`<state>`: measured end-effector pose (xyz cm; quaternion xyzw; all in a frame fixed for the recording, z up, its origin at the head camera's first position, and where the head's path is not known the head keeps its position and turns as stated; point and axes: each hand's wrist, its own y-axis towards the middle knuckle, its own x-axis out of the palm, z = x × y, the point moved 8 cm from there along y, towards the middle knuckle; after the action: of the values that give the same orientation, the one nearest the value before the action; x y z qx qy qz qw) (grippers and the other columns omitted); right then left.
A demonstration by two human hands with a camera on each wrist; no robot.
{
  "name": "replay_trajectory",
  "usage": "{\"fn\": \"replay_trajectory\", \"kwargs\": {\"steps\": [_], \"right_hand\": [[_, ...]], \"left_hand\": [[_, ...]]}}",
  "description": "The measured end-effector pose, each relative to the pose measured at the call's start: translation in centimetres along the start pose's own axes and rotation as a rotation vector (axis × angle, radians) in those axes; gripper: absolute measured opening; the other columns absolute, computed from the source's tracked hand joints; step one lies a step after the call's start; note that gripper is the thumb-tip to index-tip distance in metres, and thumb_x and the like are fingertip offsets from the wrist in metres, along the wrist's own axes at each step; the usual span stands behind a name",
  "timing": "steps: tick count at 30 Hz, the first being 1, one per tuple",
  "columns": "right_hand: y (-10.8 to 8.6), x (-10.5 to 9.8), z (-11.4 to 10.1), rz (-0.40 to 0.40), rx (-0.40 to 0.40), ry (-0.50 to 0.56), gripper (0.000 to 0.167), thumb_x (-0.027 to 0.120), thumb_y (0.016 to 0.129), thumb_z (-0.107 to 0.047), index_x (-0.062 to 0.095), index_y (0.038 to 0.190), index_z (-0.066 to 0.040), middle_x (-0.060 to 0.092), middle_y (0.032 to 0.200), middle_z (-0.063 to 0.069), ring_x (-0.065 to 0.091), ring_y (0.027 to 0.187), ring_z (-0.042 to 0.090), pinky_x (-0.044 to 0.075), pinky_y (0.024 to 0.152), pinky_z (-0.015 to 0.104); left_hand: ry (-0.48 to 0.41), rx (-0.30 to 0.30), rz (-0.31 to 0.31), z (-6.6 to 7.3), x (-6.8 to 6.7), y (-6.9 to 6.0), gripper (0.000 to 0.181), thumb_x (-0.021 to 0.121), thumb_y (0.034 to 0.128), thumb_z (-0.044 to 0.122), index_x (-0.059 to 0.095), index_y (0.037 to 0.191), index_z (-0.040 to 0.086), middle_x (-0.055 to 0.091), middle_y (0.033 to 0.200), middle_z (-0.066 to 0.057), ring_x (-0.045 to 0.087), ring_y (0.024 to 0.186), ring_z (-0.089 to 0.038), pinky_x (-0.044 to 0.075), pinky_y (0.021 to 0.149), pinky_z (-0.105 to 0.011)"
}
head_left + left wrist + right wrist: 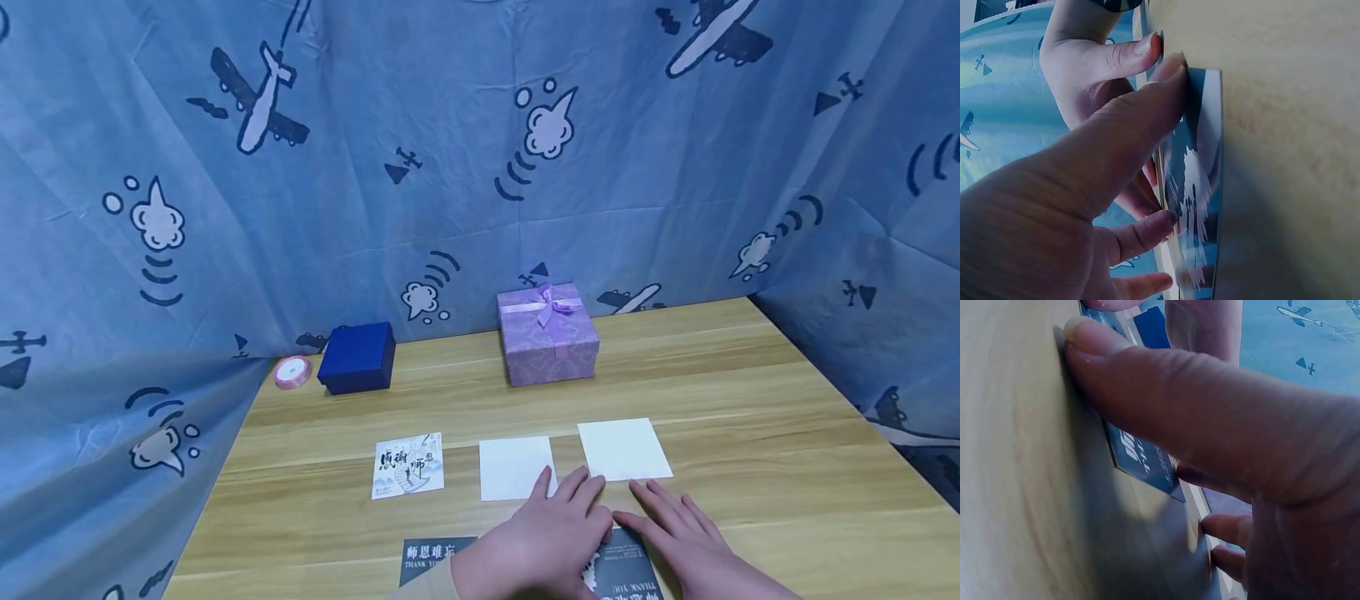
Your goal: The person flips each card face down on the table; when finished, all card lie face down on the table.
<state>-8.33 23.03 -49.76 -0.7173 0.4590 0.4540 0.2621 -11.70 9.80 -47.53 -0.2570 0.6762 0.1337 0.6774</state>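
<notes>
Card [633, 562] of dark slate colour lies flat on the wooden tabletop [300, 525] at the near edge of my view, its pale THANK YOU and Chinese lettering upside down from here. From the left wrist it looks glossy, with ragged white brush-like strokes. A matching dark panel [429, 553], lettered the right way up, shows further left; an arm hides whether the two join.

The left hand [547, 533] spreads over the card's left side, thumb at its edge; I can't tell whether thumb and forefinger pinch it. The right hand [690, 537] sits at the card's upper right corner, thumb and fingers wide apart and fairly straight, thumb tip by the upper edge. So the card is between and partly beneath the hands.

Just beyond the fingertips lie two blank white cards, left [512, 468] and right [625, 450]; the left fingers overlap the left one's corner.
</notes>
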Motion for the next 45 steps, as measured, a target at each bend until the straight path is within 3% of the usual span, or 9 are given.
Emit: {"fn": "replay_trajectory", "kwargs": {"steps": [9,16,24,31,35,37,40,42,45], "right_hand": [[0.0,0.3,0.0,-0.082,0.071,0.071,0.099,0.072,0.069,-0.084,0.046,0.153,-0.039,0.028,0.166,0.019,0.025,0.148,0.050,-0.026,0.100,0.009],[-0.1,0.0,-0.3,-0.066,0.061,0.066,0.094,0.072,0.070,-0.084,0.044,0.151,-0.047,0.029,0.166,0.018,0.025,0.148,0.051,-0.024,0.101,0.009],[0.1,0.1,0.2,-0.041,0.082,0.059,0.098,0.072,0.067,-0.086,0.052,0.147,-0.032,0.034,0.164,0.017,0.032,0.146,0.048,-0.023,0.100,0.007],[0.1,-0.4,-0.1,0.085,0.007,-0.029,0.105,0.073,0.065,-0.087,0.056,0.142,-0.017,0.043,0.158,0.018,0.038,0.139,0.042,-0.022,0.106,0.006],[0.2,-0.6,-0.1,0.101,0.016,-0.030,0.102,0.075,0.062,-0.088,0.056,0.134,-0.018,0.044,0.155,0.018,0.040,0.137,0.041,-0.019,0.107,0.006],[0.3,-0.7,-0.1,0.099,0.025,-0.012,0.098,0.077,0.059,-0.087,0.056,0.129,-0.020,0.044,0.154,0.018,0.041,0.136,0.042,-0.009,0.124,0.028],[0.5,-0.8,-0.1,0.080,0.048,0.030,0.095,0.080,0.057,-0.085,0.055,0.124,-0.023,0.043,0.153,0.019,0.040,0.137,0.043,0.017,0.119,0.061],[0.5,-0.8,-0.2,0.062,0.064,0.039,0.095,0.081,0.056,-0.085,0.055,0.124,-0.023,0.042,0.153,0.018,0.040,0.137,0.044,0.028,0.105,0.069],[0.6,-0.8,-0.2,0.025,0.096,0.049,0.098,0.080,0.056,-0.085,0.055,0.127,-0.022,0.040,0.154,0.018,0.039,0.138,0.043,0.028,0.106,0.072]], "left_hand": [[-0.022,-0.036,-0.017,-0.3,0.4,0.0,0.085,0.073,0.0669,0.086,0.050,0.132,0.036,0.026,0.167,0.001,0.021,0.157,-0.023,0.033,0.118,-0.061],[-0.020,-0.061,-0.016,-0.6,0.3,0.1,0.091,0.073,0.0641,0.088,0.049,0.134,0.036,0.026,0.166,0.002,0.022,0.157,-0.024,0.031,0.119,-0.060],[0.000,-0.057,-0.010,-0.6,0.1,0.0,0.087,0.070,0.0643,0.090,0.051,0.126,0.032,0.025,0.168,-0.002,0.023,0.157,-0.025,0.033,0.120,-0.057],[0.001,-0.049,-0.010,-0.5,-0.1,0.0,0.085,0.071,0.0654,0.088,0.051,0.126,0.032,0.025,0.168,-0.003,0.024,0.157,-0.024,0.033,0.120,-0.056],[0.001,-0.058,-0.007,-0.6,-0.2,-0.1,0.087,0.072,0.0644,0.089,0.052,0.127,0.032,0.025,0.168,-0.003,0.025,0.156,-0.025,0.033,0.119,-0.057],[0.002,-0.064,-0.007,-0.7,-0.3,-0.1,0.087,0.072,0.0640,0.089,0.053,0.127,0.031,0.025,0.168,-0.003,0.025,0.156,-0.025,0.033,0.119,-0.057],[0.003,-0.072,-0.007,-0.8,-0.3,-0.1,0.087,0.072,0.0635,0.089,0.053,0.125,0.030,0.026,0.167,-0.003,0.025,0.156,-0.025,0.034,0.119,-0.057],[0.001,-0.073,-0.009,-0.8,-0.3,0.0,0.087,0.072,0.0634,0.089,0.054,0.124,0.030,0.027,0.166,-0.003,0.026,0.155,-0.025,0.034,0.119,-0.057],[-0.001,-0.075,-0.010,-0.8,-0.2,0.0,0.087,0.073,0.0633,0.088,0.054,0.124,0.029,0.028,0.165,-0.003,0.026,0.155,-0.025,0.034,0.119,-0.056]]}}
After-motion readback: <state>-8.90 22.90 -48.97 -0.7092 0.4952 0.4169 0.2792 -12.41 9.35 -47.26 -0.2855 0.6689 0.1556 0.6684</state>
